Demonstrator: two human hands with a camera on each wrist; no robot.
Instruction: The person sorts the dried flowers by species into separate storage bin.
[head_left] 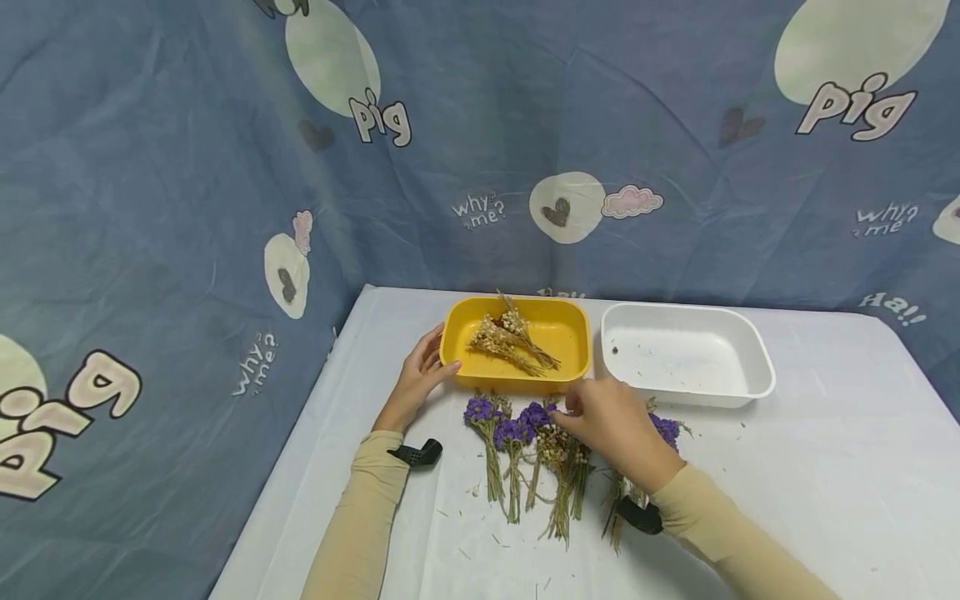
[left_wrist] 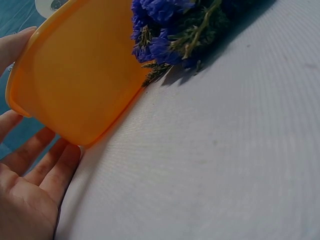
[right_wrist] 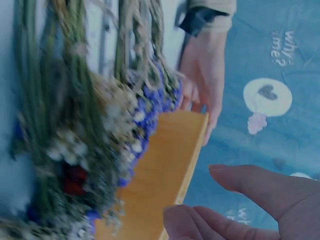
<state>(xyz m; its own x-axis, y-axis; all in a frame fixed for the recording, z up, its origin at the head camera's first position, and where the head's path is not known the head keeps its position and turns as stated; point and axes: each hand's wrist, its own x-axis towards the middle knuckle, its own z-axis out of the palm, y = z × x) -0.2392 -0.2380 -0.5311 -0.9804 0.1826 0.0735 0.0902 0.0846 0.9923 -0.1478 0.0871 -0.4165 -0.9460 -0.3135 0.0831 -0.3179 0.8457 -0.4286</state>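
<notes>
My left hand [head_left: 417,371] grips the left end of a yellow plastic tray [head_left: 517,385], thumb at the front corner and fingers along the outer side. Two bunches of cream dried flowers [head_left: 504,343] lie inside it. My right hand [head_left: 615,421] hovers in front of the tray, above a row of tied bunches of dried flowers [head_left: 513,433]. In the right wrist view, a gap shows between its thumb [right_wrist: 235,177] and bent fingers, with nothing held there. The hand and forearm hide part of the row in the head view.
To the right of the yellow tray stands a white tray [head_left: 686,354] with a small dark speck inside. Loose stem bits lie on the white tabletop [head_left: 825,467]. A blue printed curtain [head_left: 465,150] hangs behind the table and along its left side.
</notes>
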